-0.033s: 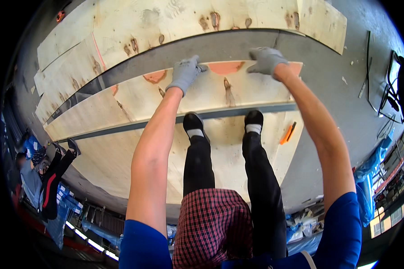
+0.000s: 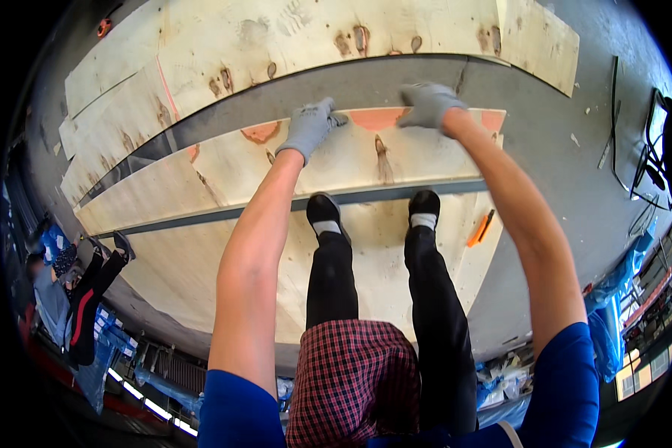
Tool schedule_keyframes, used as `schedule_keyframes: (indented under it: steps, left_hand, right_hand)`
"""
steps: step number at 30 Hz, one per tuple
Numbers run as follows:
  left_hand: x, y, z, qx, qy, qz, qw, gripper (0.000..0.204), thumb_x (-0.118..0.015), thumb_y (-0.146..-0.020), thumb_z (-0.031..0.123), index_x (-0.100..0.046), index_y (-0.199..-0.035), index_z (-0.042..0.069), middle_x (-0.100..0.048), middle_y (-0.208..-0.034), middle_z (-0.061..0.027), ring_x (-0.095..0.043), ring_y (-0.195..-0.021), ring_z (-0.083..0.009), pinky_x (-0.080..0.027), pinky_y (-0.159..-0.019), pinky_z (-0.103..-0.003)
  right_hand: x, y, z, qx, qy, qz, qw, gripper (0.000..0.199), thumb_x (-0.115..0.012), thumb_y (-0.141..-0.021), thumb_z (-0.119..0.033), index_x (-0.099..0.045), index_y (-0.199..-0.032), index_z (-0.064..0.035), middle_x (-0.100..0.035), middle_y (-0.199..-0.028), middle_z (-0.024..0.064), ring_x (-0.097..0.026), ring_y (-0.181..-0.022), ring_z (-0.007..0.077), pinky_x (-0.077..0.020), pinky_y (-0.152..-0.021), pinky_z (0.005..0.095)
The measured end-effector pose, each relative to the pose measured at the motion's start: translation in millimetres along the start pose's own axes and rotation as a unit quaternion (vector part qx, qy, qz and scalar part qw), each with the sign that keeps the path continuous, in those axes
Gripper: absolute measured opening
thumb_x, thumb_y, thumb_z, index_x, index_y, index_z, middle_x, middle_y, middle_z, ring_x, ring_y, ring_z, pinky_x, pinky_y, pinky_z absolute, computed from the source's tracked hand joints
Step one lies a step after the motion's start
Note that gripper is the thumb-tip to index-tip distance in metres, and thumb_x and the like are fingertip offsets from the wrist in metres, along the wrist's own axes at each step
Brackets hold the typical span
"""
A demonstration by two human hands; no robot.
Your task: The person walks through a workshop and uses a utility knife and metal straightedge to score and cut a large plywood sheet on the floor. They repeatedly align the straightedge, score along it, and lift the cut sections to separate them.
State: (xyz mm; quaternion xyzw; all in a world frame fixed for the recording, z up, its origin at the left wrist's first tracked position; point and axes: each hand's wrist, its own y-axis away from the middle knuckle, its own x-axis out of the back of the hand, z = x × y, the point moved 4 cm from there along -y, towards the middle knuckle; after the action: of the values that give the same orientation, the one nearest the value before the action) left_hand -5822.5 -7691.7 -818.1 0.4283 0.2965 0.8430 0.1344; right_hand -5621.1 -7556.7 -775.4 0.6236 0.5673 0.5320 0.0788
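Observation:
A long, narrow plywood strip (image 2: 336,160), with brown knots and orange-pink patches along its far edge, lies crosswise ahead of my feet. My left hand (image 2: 311,128), in a grey glove, is closed over that far edge near the middle; its fingertips are partly hidden. Farther right, my gloved right hand (image 2: 431,106) is over the same edge beside an orange-pink patch. It is blurred, but its fingers look apart and no held thing shows. My feet are on a wider plywood sheet (image 2: 269,261), where an orange utility knife (image 2: 480,229) lies to the right.
More plywood sheets (image 2: 201,45) lie beyond a strip of grey floor (image 2: 366,78). A dark cable (image 2: 614,127) runs over the floor at right. Blue plastic sheeting (image 2: 608,328) is at the lower right. Another person (image 2: 78,306) is at the far left.
My right hand has shifted left along the far edge of the plywood strip. My left hand stays at the same place on it. The whole view has shifted slightly.

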Motion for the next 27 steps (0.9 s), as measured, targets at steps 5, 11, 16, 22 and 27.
schedule_keyframes:
  steps: [5,11,16,22,27]
  left_hand:
    - [27.3,-10.6,-4.3,0.060,-0.083,-0.133,0.986,0.037,-0.062,-0.083,0.042,-0.058,-0.097,0.008,-0.064,-0.097,-0.0170,-0.060,-0.092,-0.0348,-0.045,-0.078,-0.044]
    - [49.7,106.2,-3.2,-0.043,-0.109,0.046,0.992,0.023,-0.067,-0.075,0.028,-0.056,-0.083,0.010,-0.062,-0.085,-0.0115,-0.059,-0.088,-0.0298,-0.042,-0.076,-0.042]
    - [60.6,88.4,-14.2,-0.041,-0.071,-0.035,0.996,0.032,-0.065,-0.079,0.037,-0.055,-0.092,0.010,-0.062,-0.094,-0.0129,-0.057,-0.095,-0.0318,-0.043,-0.079,-0.043]
    - [88.7,52.9,-183.4,0.012,-0.188,-0.062,0.980,0.056,-0.062,-0.075,0.058,-0.058,-0.103,0.011,-0.064,-0.103,-0.0100,-0.059,-0.102,-0.0284,-0.044,-0.086,-0.039]
    - [100.7,72.3,-253.0,0.054,-0.161,-0.082,0.982,0.042,-0.061,-0.079,0.048,-0.058,-0.100,0.011,-0.063,-0.103,-0.0109,-0.059,-0.102,-0.0272,-0.046,-0.083,-0.041]
  right_hand:
    - [-48.2,-57.6,-57.1,0.010,0.039,-0.034,0.999,0.038,-0.062,-0.077,-0.040,-0.063,-0.100,-0.0101,-0.067,-0.090,0.0155,-0.064,-0.087,0.0334,-0.0500,-0.075,0.0433]
    - [-48.6,64.7,-156.3,0.059,0.033,0.097,0.993,0.015,-0.051,-0.087,-0.021,-0.059,-0.091,-0.0087,-0.067,-0.087,0.0110,-0.066,-0.080,0.0286,-0.0509,-0.067,0.0403]
    - [-22.2,42.7,-142.7,0.027,0.004,0.038,0.999,0.025,-0.048,-0.090,-0.031,-0.059,-0.095,-0.0105,-0.066,-0.092,0.0149,-0.065,-0.084,0.0306,-0.0495,-0.071,0.0415]
    - [-14.3,-17.3,-112.3,-0.049,0.108,-0.062,0.991,0.045,-0.061,-0.076,-0.049,-0.063,-0.103,-0.0117,-0.066,-0.096,0.0152,-0.063,-0.089,0.0318,-0.0491,-0.076,0.0414]
    - [-43.1,-139.2,-216.1,0.021,0.093,-0.111,0.989,0.060,-0.071,-0.065,-0.053,-0.065,-0.103,-0.0080,-0.066,-0.099,0.0155,-0.063,-0.092,0.0322,-0.0492,-0.078,0.0409]
